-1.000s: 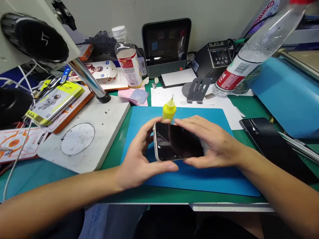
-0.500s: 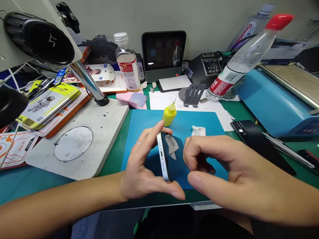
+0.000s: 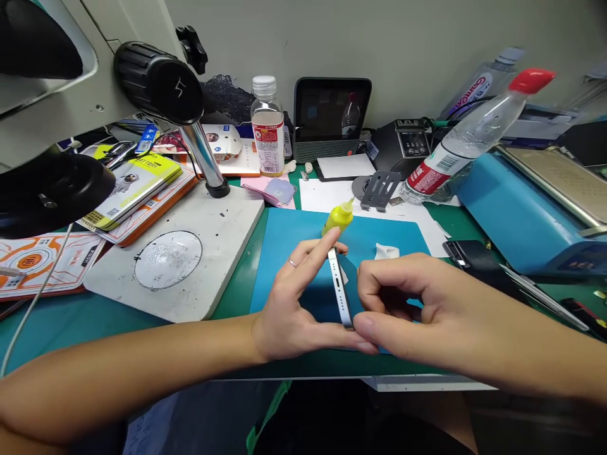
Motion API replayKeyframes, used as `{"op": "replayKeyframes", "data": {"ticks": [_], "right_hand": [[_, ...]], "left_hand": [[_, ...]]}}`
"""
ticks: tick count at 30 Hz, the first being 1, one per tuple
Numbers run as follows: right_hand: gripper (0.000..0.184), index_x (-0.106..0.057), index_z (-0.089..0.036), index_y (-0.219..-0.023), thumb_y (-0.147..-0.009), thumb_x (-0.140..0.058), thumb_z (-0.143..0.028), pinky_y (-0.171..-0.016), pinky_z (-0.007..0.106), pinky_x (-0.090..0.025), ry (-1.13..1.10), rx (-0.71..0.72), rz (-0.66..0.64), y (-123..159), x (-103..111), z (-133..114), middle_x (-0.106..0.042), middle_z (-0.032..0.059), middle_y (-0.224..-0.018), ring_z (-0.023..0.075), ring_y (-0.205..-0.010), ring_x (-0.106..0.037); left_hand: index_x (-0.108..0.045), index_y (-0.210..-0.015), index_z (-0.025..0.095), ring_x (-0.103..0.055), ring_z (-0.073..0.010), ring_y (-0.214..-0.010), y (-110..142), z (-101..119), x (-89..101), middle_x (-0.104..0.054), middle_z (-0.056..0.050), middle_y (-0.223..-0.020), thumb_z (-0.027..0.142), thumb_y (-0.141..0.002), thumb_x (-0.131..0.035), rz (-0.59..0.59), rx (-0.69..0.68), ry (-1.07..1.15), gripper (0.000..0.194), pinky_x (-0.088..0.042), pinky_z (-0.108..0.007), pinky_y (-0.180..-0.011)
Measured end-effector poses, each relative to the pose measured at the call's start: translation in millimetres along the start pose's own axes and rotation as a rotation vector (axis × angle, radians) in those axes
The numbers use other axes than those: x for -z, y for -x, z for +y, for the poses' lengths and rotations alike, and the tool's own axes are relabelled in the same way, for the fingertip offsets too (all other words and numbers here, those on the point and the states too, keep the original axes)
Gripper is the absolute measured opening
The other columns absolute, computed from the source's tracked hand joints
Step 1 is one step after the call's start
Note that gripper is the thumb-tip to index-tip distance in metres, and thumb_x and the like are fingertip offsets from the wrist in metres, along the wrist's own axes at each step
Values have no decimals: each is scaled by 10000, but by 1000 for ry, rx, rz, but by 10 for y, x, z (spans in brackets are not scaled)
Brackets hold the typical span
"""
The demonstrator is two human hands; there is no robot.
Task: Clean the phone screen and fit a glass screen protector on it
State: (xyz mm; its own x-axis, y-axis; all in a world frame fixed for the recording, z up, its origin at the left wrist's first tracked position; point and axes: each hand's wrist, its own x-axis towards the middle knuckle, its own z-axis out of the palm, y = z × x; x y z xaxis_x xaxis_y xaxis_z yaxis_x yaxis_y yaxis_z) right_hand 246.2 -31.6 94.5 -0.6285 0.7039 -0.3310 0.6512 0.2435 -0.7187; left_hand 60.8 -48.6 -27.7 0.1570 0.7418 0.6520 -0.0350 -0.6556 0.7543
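Note:
A smartphone (image 3: 339,291) with a silver-white frame stands tilted on edge, its port end facing me. My left hand (image 3: 303,303) is closed on it, index finger at the top edge and thumb along the bottom. Close to the phone's right side is my right hand (image 3: 403,300), its fingers curled in and its thumb tip by the lower corner; what those fingers hold, if anything, is hidden. Just beyond my left fingertips a small yellow dropper bottle (image 3: 337,218) leans to the right. A crumpled white cloth (image 3: 387,252) lies on the blue mat (image 3: 294,234) behind my right hand.
At left stands a microscope on a white base (image 3: 227,253), near stacked boxes (image 3: 137,183). Behind are a labelled drink bottle (image 3: 268,133) and a smart display (image 3: 332,120). A red-capped bottle (image 3: 469,142), blue machine (image 3: 516,208) and tweezers (image 3: 545,294) occupy the right.
The phone has turned more edge-on, so less of its dark face shows. My right thumb is closer to its lower corner. The yellow bottle now leans right. My view has shifted left.

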Motion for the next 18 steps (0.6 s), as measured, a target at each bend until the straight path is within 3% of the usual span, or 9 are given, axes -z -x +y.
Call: {"op": "replayKeyframes", "data": {"ticks": [18], "right_hand": [[300,-442,-223,-626,-842,-648,-242,-436,228,-288,-38,36,-19,-62,36,-49,-397,-73,-551,87,-504,-350]], "left_hand": [[-381,-1597,296,-596,-268,-1163,2,0,5,-621,-110,-1296,572,-786,-838,-10,6,-22,971,-525,-441,-1027]]}}
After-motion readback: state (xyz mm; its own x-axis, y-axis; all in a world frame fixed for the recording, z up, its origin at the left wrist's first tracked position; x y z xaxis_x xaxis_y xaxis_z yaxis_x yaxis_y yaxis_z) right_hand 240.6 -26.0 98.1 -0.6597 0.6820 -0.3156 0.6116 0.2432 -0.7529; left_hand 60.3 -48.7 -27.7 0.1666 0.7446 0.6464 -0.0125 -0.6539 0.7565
